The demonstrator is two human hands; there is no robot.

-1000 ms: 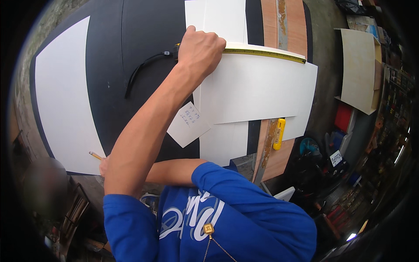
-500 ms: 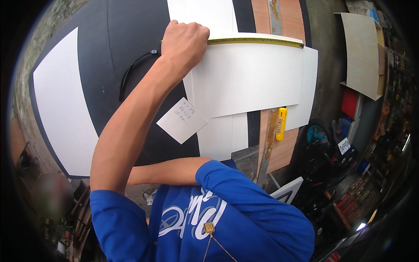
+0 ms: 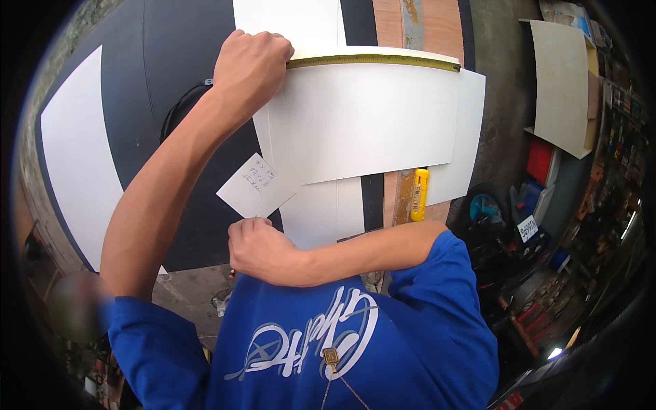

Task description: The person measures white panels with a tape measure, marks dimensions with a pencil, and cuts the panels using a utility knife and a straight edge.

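A slim yellow tool lies well to the right of the right hand, on a rusty metal strip over a wooden board; the right forearm covers the near ends of strip and board. Just beyond the right hand's knuckles, a white note with handwriting lies askew. The left forearm crosses the surface, hiding part of a long white panel to the left of both hands. A black strap loops out below and left of the left hand.

The surface is dark; right of both hands, beyond it, are grey floor, a pale wooden box, a red bin and crowded shelving.

The left hand is clenched around the tape measure, whose yellow blade runs rightward along the far part of a white sheet. The right hand is curled near the surface's front edge; whether it pinches anything I cannot tell.
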